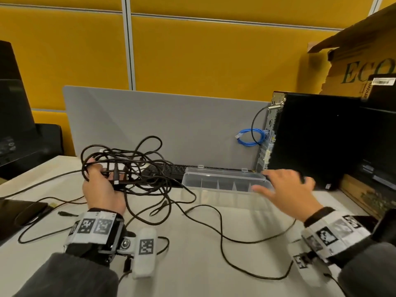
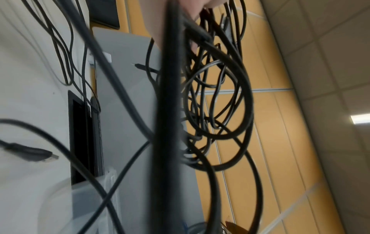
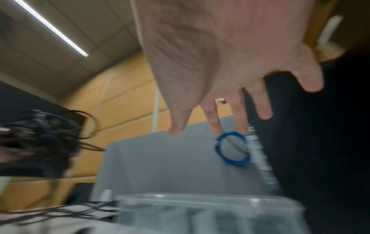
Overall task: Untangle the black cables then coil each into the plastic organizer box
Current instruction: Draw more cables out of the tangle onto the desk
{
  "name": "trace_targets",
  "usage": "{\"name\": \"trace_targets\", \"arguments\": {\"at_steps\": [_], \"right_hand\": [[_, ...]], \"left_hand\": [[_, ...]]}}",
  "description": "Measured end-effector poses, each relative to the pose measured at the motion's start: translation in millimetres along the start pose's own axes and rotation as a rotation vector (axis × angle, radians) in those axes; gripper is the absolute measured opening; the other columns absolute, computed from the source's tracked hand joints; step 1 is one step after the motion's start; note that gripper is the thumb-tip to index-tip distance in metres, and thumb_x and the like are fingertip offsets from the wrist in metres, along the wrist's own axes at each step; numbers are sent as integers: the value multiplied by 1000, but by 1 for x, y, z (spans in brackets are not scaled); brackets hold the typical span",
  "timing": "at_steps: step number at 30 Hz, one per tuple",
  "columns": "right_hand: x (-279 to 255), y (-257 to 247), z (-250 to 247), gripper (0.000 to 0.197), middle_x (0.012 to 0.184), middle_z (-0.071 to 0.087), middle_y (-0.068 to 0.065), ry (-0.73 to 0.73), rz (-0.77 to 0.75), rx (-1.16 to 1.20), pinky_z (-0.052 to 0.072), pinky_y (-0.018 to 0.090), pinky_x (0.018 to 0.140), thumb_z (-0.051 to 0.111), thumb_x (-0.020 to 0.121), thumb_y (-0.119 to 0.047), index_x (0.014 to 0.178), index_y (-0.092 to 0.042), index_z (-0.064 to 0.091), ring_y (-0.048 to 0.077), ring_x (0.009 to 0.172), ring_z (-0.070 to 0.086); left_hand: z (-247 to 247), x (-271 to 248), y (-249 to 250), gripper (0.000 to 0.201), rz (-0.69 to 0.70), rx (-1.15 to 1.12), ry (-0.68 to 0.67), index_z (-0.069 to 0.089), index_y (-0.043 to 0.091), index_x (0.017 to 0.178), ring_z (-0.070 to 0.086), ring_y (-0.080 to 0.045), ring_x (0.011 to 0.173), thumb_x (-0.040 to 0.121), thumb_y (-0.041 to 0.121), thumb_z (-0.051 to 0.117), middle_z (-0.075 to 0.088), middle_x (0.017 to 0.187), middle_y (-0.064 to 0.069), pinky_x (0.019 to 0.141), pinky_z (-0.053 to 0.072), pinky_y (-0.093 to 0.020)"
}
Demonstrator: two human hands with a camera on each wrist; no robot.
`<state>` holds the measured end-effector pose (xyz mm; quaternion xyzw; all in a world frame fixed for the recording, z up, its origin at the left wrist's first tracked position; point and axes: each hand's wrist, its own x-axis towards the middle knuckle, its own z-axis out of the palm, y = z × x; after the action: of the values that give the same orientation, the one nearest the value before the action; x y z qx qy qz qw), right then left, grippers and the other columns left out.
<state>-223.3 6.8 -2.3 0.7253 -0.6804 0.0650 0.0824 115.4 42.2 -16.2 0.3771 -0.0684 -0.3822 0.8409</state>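
Observation:
My left hand (image 1: 102, 183) grips a tangled bundle of black cables (image 1: 130, 168) and holds it raised above the white table, left of centre. Loose strands trail down over the table (image 1: 222, 230). In the left wrist view the cable loops (image 2: 216, 101) hang close to the lens, with a USB plug (image 2: 40, 156) lying on the table. The clear plastic organizer box (image 1: 225, 185) with dividers stands open at centre right. My right hand (image 1: 285, 189) hovers with fingers spread above the box's right end and holds nothing. The right wrist view shows those fingers (image 3: 214, 121) over the box (image 3: 208, 212).
A black keyboard (image 1: 169, 169) lies behind the box against a grey divider panel (image 1: 162, 123). A black computer tower (image 1: 310, 138) stands at the right with a coiled blue cable (image 1: 250, 137) beside it. A cardboard box (image 1: 362, 61) sits behind. A dark device (image 1: 19, 213) lies at the left edge.

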Motion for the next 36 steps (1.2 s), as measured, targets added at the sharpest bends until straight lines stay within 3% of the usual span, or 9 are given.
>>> {"name": "trace_targets", "arguments": {"at_steps": [3, 9, 11, 14, 19, 22, 25, 29, 36], "right_hand": [[-11, -58, 2, 87, 151, 28, 0, -275, -330, 171, 14, 51, 114, 41, 75, -75, 146, -29, 22, 21, 140, 21], [-8, -114, 30, 74, 148, 33, 6, -558, -502, 225, 31, 40, 110, 60, 86, -48, 145, -17, 27, 23, 135, 30], [-4, -114, 28, 30, 111, 62, 7, -678, -569, 463, 47, 30, 89, 50, 95, -37, 112, -14, 58, 20, 103, 56], [-4, -90, 13, 32, 57, 38, -8, -819, -488, 955, 33, 17, 49, 39, 99, -32, 71, -20, 46, 7, 49, 35], [5, -21, -6, 40, 50, 31, -6, -231, -141, 1413, 25, 21, 42, 41, 95, -35, 59, -19, 37, 12, 44, 24], [12, 10, 2, 41, 48, 32, -4, 45, -50, 1275, 25, 23, 45, 41, 97, -33, 58, -18, 38, 14, 45, 25], [18, 25, 13, 39, 56, 34, 1, 256, 15, 1010, 27, 25, 52, 39, 99, -30, 63, -14, 42, 15, 50, 31], [26, 44, 22, 38, 59, 31, 7, 461, 256, 1030, 28, 30, 55, 42, 97, -30, 66, -8, 41, 21, 54, 33], [28, 68, 11, 40, 58, 36, 15, 706, 386, 908, 27, 31, 55, 41, 95, -21, 58, -7, 34, 27, 54, 34]], "left_hand": [[11, -28, 10, 22, 36, 48, 36, 55, 25, 86, 61, -17, 94, 83, 47, 56, 61, 100, -3, 87, 52, -36], [13, -21, 12, 22, 73, 88, 36, 54, 25, 85, 62, -14, 83, 86, 47, 50, 62, 94, -2, 76, 53, -32], [14, -22, 16, 21, 59, 57, 32, 55, 22, 86, 62, -12, 78, 90, 43, 50, 59, 88, 2, 69, 51, -28], [12, -19, 27, 17, 91, 64, 53, 55, 22, 83, 64, -12, 76, 90, 38, 51, 61, 86, 3, 69, 53, -28], [-1, -7, 34, 24, 190, 151, 87, 53, 27, 91, 62, -21, 102, 79, 47, 49, 62, 107, -5, 92, 50, -38], [-6, -5, 34, 41, 195, 172, 151, 54, 18, 110, 61, -21, 103, 82, 47, 49, 60, 101, -2, 95, 49, -38], [-11, -8, 27, 92, 389, 439, 0, 36, 3, 136, 41, -44, 125, 61, 58, 34, 42, 134, -28, 105, 34, -54], [-14, -15, 32, 45, 453, 784, 209, 36, 0, 132, 45, -46, 119, 89, 1, 49, 44, 130, -31, 103, 37, -51], [-25, -11, 44, 55, 512, 1037, 299, 37, 6, 131, 44, -43, 120, 82, -7, 59, 43, 133, -28, 101, 38, -49]]}}
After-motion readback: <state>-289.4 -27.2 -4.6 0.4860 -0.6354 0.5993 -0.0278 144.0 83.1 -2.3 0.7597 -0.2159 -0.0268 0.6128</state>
